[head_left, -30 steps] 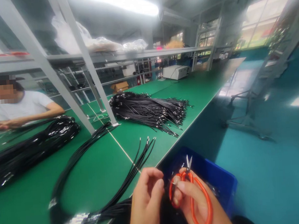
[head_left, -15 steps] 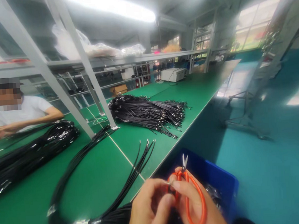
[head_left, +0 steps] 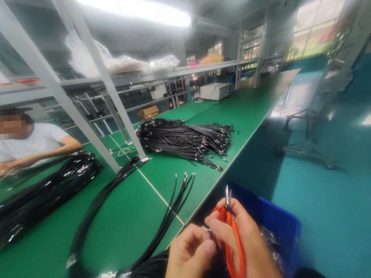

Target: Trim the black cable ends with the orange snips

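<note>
Over the blue plastic bin [head_left: 274,221] holding glinting clear scraps, the right hand [head_left: 246,245] is closed around orange-handled scissors [head_left: 232,241], blades together, while the left hand [head_left: 189,257] pinches a thin black wire's metal tip [head_left: 206,229] beside them.

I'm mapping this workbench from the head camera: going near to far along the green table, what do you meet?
Left hand and right hand holding the orange scissors → looped black cables → big pile of black cables → cardboard box → white machine.
</note>
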`<state>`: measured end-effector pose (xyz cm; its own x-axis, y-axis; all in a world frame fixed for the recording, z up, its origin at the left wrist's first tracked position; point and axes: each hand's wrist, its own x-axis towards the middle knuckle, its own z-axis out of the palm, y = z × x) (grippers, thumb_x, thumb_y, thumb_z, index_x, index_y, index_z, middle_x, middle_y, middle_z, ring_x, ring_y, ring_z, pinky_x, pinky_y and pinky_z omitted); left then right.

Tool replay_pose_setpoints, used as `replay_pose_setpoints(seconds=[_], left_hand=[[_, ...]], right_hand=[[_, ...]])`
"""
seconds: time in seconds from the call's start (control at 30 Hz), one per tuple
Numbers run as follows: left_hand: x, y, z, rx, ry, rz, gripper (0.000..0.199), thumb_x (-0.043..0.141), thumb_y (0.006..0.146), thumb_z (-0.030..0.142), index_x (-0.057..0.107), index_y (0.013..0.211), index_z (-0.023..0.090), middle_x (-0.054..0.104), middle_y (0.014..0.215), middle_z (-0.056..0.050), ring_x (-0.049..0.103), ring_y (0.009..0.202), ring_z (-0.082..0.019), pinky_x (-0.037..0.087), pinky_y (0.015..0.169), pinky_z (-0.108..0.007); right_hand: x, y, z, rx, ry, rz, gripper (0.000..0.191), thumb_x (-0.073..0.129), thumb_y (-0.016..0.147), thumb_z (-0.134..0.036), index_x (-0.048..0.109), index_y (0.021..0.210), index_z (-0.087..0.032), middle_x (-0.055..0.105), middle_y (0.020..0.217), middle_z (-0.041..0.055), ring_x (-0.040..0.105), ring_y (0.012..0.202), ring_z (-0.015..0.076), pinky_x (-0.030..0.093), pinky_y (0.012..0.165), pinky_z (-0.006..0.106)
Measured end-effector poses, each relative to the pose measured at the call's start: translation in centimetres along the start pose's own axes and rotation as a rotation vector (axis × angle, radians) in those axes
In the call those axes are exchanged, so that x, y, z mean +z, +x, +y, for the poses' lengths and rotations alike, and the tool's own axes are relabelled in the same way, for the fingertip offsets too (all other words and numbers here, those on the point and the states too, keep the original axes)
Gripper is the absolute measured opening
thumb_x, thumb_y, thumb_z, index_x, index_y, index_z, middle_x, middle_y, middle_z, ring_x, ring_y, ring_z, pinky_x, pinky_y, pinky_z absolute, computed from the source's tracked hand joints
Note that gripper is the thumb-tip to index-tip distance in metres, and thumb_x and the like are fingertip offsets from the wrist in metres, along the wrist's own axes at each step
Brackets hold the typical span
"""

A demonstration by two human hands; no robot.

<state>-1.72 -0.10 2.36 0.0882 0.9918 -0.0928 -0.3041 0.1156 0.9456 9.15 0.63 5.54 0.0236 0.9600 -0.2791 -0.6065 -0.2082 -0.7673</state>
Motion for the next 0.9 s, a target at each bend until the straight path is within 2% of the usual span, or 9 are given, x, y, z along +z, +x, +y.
replay_pose_setpoints(seconds=[0.1, 0.23, 0.37, 0.47, 0.57, 0.63, 0.73, 0.83, 0.9], left_hand=[[-0.2, 0.0, -0.2, 0.010, -0.060, 0.028, 0.037, 0.081, 0.063, 0.043, 0.058, 0.060, 0.014, 0.060, 0.054, 0.001, 0.041, 0.047, -0.007, 0.031, 0.045, -0.016], [-0.3, 0.1, -0.2, 0.004, -0.041, 0.049, 0.038, 0.081, 0.063, 0.043, 0.057, 0.059, 0.014, 0.053, 0.047, 0.004, 0.039, 0.044, -0.006, 0.030, 0.045, -0.015], [0.0, 0.0, 0.0, 0.015, 0.002, 0.076, 0.040, 0.080, 0.062, 0.046, 0.056, 0.058, 0.015, 0.048, 0.046, 0.006, 0.038, 0.043, -0.006, 0.029, 0.043, -0.015], [0.1, 0.0, 0.2, 0.039, 0.018, 0.080, 0.038, 0.080, 0.064, 0.043, 0.056, 0.058, 0.015, 0.048, 0.048, 0.006, 0.039, 0.045, -0.006, 0.030, 0.044, -0.015], [-0.1, -0.1, 0.3, 0.048, 0.072, 0.044, 0.034, 0.078, 0.067, 0.039, 0.057, 0.059, 0.014, 0.050, 0.048, 0.006, 0.042, 0.045, -0.006, 0.032, 0.045, -0.015], [-0.3, -0.2, 0.2, 0.044, 0.106, 0.042, 0.029, 0.076, 0.069, 0.036, 0.058, 0.062, 0.015, 0.052, 0.050, 0.005, 0.043, 0.044, -0.007, 0.034, 0.045, -0.016], [-0.1, -0.5, -0.2, 0.088, 0.163, 0.079, 0.023, 0.072, 0.074, 0.033, 0.061, 0.064, 0.015, 0.055, 0.053, 0.003, 0.048, 0.047, -0.009, 0.038, 0.047, -0.018], [0.5, -0.8, -0.6, 0.210, 0.218, 0.198, 0.019, 0.070, 0.075, 0.031, 0.066, 0.066, 0.016, 0.062, 0.058, 0.000, 0.053, 0.053, -0.012, 0.043, 0.052, -0.019], [0.7, -0.8, -0.7, 0.268, 0.232, 0.296, 0.015, 0.070, 0.074, 0.030, 0.068, 0.066, 0.017, 0.062, 0.059, 0.001, 0.053, 0.052, -0.011, 0.043, 0.051, -0.018]], right_hand=[[-0.7, 0.0, 0.6, 0.024, -0.009, 0.034, 0.037, 0.083, 0.062, -0.031, 0.056, 0.085, -0.022, 0.062, 0.062, -0.0047, 0.053, 0.056, 0.0106, 0.045, 0.054, 0.020], [-1.5, 0.1, 0.6, -0.132, -0.156, 0.099, 0.033, 0.079, 0.065, -0.031, 0.055, 0.086, -0.025, 0.065, 0.065, -0.0050, 0.055, 0.055, 0.0119, 0.044, 0.049, 0.020], [-1.4, 0.2, 0.2, -0.273, -0.274, 0.022, 0.027, 0.075, 0.064, -0.025, 0.056, 0.083, -0.026, 0.071, 0.079, -0.0020, 0.061, 0.065, 0.0149, 0.049, 0.058, 0.024], [-1.2, 0.3, 0.2, -0.336, -0.425, -0.043, 0.018, 0.068, 0.067, -0.018, 0.057, 0.079, -0.025, 0.067, 0.071, -0.0047, 0.062, 0.064, 0.0142, 0.049, 0.061, 0.024], [-1.5, 0.4, 0.6, -0.421, -0.556, -0.044, 0.011, 0.063, 0.073, -0.020, 0.057, 0.079, -0.026, 0.063, 0.067, -0.0061, 0.063, 0.061, 0.0140, 0.050, 0.059, 0.023], [-1.7, 0.3, 0.9, -0.524, -0.667, -0.029, 0.008, 0.060, 0.076, -0.021, 0.055, 0.079, -0.027, 0.064, 0.065, -0.0058, 0.062, 0.058, 0.0141, 0.049, 0.055, 0.022], [-1.9, 0.2, 1.5, -0.787, -0.864, 0.066, 0.012, 0.056, 0.075, -0.019, 0.054, 0.081, -0.029, 0.060, 0.061, -0.0078, 0.057, 0.048, 0.0136, 0.045, 0.046, 0.022], [-2.2, 0.0, 2.1, -1.016, -1.016, 0.159, 0.022, 0.051, 0.072, -0.014, 0.054, 0.085, -0.032, 0.056, 0.061, -0.0083, 0.054, 0.046, 0.0144, 0.042, 0.044, 0.024], [-2.7, -0.2, 2.3, -1.036, -1.028, 0.187, 0.024, 0.049, 0.073, -0.014, 0.054, 0.088, -0.032, 0.058, 0.063, -0.0073, 0.055, 0.048, 0.0148, 0.042, 0.045, 0.024]])
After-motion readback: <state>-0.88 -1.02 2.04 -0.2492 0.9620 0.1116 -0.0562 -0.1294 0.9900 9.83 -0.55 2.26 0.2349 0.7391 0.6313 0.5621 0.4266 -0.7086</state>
